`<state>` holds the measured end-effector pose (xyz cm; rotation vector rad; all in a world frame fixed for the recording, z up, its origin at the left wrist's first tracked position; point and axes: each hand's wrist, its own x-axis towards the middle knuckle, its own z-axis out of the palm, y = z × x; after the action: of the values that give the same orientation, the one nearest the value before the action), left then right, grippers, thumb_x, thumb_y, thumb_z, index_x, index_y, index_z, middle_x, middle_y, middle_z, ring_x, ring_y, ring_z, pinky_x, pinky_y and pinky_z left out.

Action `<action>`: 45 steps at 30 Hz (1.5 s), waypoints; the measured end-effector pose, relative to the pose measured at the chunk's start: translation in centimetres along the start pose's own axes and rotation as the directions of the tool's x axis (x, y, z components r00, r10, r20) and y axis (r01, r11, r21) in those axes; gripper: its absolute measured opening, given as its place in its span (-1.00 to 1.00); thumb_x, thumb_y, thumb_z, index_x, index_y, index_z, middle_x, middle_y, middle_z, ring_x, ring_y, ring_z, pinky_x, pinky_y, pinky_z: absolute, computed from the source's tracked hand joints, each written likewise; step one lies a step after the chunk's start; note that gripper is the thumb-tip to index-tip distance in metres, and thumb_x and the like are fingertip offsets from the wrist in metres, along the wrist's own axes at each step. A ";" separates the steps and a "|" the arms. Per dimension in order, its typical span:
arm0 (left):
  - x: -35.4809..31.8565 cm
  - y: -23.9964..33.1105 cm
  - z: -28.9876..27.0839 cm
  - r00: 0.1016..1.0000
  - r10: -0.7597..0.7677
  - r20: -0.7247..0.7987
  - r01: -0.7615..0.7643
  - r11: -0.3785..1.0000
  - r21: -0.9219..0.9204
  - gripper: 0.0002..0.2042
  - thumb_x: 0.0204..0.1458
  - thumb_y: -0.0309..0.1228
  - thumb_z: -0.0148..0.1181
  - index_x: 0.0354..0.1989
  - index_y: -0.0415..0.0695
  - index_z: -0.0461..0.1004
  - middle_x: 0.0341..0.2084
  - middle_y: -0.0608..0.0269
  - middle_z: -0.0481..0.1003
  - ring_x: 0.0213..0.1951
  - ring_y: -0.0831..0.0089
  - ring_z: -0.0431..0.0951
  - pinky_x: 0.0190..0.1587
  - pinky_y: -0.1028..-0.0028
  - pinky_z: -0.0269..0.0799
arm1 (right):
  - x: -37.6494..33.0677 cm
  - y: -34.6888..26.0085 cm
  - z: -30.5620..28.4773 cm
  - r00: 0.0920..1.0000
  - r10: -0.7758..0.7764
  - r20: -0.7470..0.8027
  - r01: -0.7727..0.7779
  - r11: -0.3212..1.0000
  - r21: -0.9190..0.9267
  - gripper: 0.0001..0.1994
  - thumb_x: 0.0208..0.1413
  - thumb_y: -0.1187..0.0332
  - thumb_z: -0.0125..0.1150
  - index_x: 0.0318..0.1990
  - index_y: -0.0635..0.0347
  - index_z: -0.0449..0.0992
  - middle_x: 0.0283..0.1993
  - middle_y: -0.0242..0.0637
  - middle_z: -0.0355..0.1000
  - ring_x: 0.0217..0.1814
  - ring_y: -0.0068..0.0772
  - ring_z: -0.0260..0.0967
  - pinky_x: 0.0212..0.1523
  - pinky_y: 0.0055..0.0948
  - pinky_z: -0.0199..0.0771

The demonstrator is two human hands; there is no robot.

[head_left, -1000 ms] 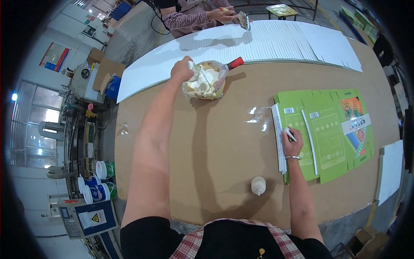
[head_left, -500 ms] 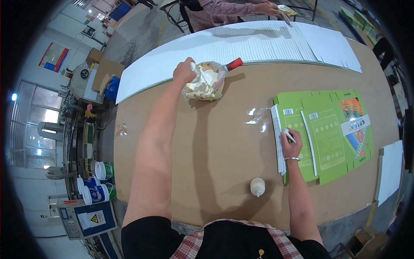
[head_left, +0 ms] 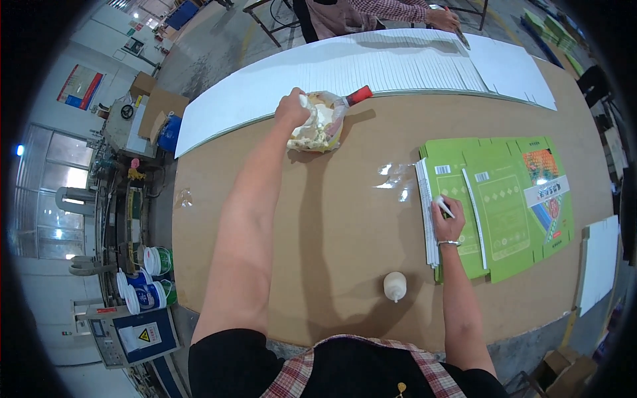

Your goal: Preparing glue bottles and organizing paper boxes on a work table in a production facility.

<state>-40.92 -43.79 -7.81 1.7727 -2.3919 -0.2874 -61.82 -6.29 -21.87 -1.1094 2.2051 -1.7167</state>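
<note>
At the far left of the table, my left hand (head_left: 292, 110) is closed round a mostly hidden white squeeze bottle (head_left: 304, 101). It is at the rim of a plastic-lined tub (head_left: 336, 139) of creamy white paste. A tool with a red handle (head_left: 359, 95) leans out of that tub. My right hand (head_left: 448, 220) is closed on a white cone-shaped nozzle (head_left: 446, 207). That hand rests on the left part of the flat green printed cardboard (head_left: 507, 212), beside a stack of narrow white strips (head_left: 426, 219). Another white squeeze bottle (head_left: 395, 286) stands nearer me.
Across the table's far side lies a row of overlapping white sheets (head_left: 398, 63). Behind it a co-worker's hand (head_left: 443, 18) holds a brush over the sheets. Clear tape pieces (head_left: 396, 180) stick to the brown tabletop (head_left: 358, 225). Paint buckets (head_left: 149, 297) stand off the left edge.
My left hand has shifted slightly right, with the white bottle tilting more over the tub. The co-worker's hand has moved right. My right hand stays put.
</note>
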 end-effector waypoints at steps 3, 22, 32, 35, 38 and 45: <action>0.2 0.2 0.8 1.000 0.006 -0.029 -0.006 1.000 -0.021 -0.61 -0.27 -0.46 0.11 -0.14 0.03 0.34 -0.28 0.07 0.47 -0.18 0.10 0.47 -0.15 0.24 0.38 | 0.0 0.1 -0.1 1.000 -0.007 0.004 0.007 0.999 -0.033 -0.74 -0.19 0.46 0.33 -0.27 0.29 0.49 -0.33 -0.21 0.38 -0.37 -0.40 0.38 -0.38 -0.53 0.45; -5.6 -8.1 2.3 0.967 0.021 0.253 0.198 -0.688 -0.698 -0.59 0.06 -0.12 0.01 -0.05 -0.18 0.29 -0.27 0.05 0.35 -0.41 0.30 0.35 -0.55 0.56 0.31 | -0.3 0.1 0.1 1.000 0.017 0.024 -0.018 0.999 0.039 -0.73 -0.19 0.49 0.32 -0.26 0.30 0.48 -0.32 -0.20 0.37 -0.35 -0.37 0.37 -0.36 -0.51 0.44; -20.3 -6.4 1.9 0.941 0.254 0.225 0.326 -0.859 -0.394 -0.52 0.08 -0.03 -0.15 0.02 -0.15 0.27 -0.13 -0.04 0.37 -0.15 0.02 0.42 -0.33 0.35 0.54 | 0.5 1.1 0.1 0.978 0.201 0.047 -0.206 0.963 0.173 -0.69 -0.12 0.47 0.30 -0.16 0.33 0.47 -0.29 -0.33 0.37 -0.32 -0.54 0.35 -0.30 -0.60 0.40; -24.7 -5.9 0.8 0.939 0.241 0.245 0.325 -0.854 -0.406 -0.58 0.10 -0.12 -0.20 0.01 -0.13 0.30 -0.17 -0.07 0.38 -0.20 0.05 0.43 -0.39 0.40 0.54 | 1.0 -6.3 1.2 0.974 0.141 0.177 -0.209 0.860 0.465 -0.67 -0.15 0.49 0.32 -0.17 0.33 0.44 -0.28 -0.31 0.39 -0.30 -0.55 0.36 -0.27 -0.61 0.40; -28.3 -5.1 0.1 0.914 0.286 0.289 0.388 -0.826 -0.409 -0.60 0.09 -0.17 -0.18 0.03 -0.10 0.31 -0.17 -0.09 0.37 -0.21 0.10 0.43 -0.44 0.44 0.53 | 0.9 -15.4 1.7 0.895 -0.025 0.445 -0.228 0.831 0.507 -0.70 -0.16 0.50 0.34 -0.23 0.33 0.44 -0.28 -0.29 0.41 -0.26 -0.54 0.39 -0.24 -0.58 0.46; -34.8 -0.7 -3.7 0.855 0.282 0.435 0.518 -0.508 -0.688 -0.58 0.14 -0.10 -0.26 0.00 -0.14 0.29 -0.25 -0.01 0.46 -0.38 0.24 0.52 -0.53 0.51 0.48 | 0.5 -29.3 -0.8 0.611 -0.219 0.761 -0.162 0.906 0.391 -0.73 -0.16 0.48 0.36 -0.26 0.33 0.48 -0.33 -0.30 0.46 -0.28 -0.56 0.41 -0.28 -0.62 0.45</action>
<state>-29.28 -10.89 -4.67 0.7265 -0.5328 -2.2736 -49.04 -8.34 4.42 -1.4057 1.1825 -1.2186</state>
